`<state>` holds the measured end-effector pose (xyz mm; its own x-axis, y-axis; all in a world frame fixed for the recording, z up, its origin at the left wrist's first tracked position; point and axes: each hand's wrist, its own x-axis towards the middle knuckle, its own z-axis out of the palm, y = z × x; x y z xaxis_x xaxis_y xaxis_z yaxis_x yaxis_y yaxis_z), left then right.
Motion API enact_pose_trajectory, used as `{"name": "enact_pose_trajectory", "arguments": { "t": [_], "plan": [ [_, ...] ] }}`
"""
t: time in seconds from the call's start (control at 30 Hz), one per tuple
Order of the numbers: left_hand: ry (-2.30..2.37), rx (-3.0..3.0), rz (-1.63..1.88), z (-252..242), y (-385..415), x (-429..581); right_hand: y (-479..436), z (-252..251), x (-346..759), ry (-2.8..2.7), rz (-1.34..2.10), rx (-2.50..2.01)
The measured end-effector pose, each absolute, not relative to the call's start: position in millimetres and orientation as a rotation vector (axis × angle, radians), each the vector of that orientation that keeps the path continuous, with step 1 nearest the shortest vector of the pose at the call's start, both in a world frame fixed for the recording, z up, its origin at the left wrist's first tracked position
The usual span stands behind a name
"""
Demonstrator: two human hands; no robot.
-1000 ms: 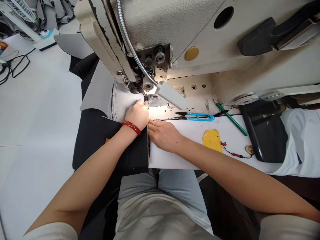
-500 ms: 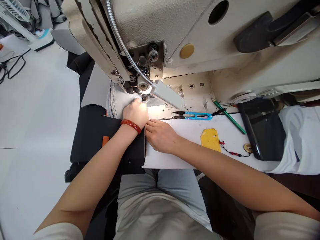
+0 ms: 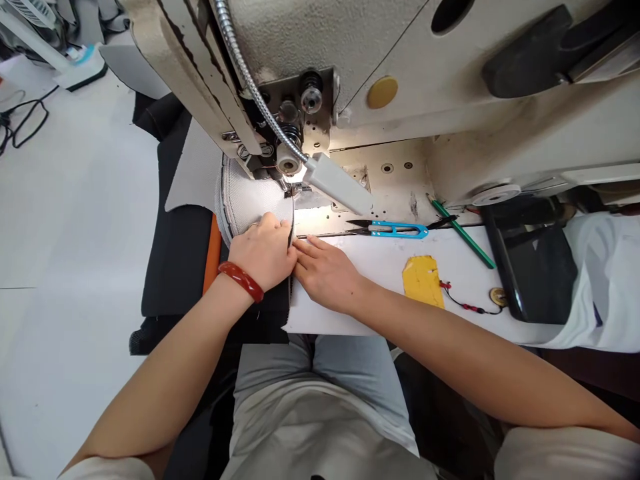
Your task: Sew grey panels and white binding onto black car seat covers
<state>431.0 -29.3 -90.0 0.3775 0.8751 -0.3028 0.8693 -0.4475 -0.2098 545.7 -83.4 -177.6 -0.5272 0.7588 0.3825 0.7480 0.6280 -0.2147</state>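
A light grey mesh fabric piece with a curved, stitched edge lies under the needle and presser foot of a sewing machine. My left hand, with a red bangle on its wrist, is closed on the fabric's near right part; its fingertips are partly hidden. Dark fabric with an orange strip spreads beneath and left of it. My right hand rests on the white table with fingers stretched, tips at the fabric's right edge beside my left hand.
Blue thread snips and a green pencil lie right of my hands. A yellow tag on a beaded cord, a black phone-like object and white cloth are farther right. A lamp head hangs beside the needle.
My left hand has drawn back from the presser foot, toward me and slightly left, uncovering more grey fabric. My right hand stays almost in place. The view has shifted slightly.
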Motion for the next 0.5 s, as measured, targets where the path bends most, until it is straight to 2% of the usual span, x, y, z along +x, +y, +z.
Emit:
{"name": "enact_pose_trajectory", "arguments": {
  "t": [0.17, 0.5],
  "plan": [
    [-1.57, -2.654, 0.643, -88.9, -36.5, 423.7, -81.2, -178.6, 550.7, -2.423, 0.018, -1.143],
    [-1.573, -2.621, 0.353, -105.9, -50.8, 417.1, -76.5, -177.2, 558.8, -2.364, 0.143, -1.106]
  ]
}}
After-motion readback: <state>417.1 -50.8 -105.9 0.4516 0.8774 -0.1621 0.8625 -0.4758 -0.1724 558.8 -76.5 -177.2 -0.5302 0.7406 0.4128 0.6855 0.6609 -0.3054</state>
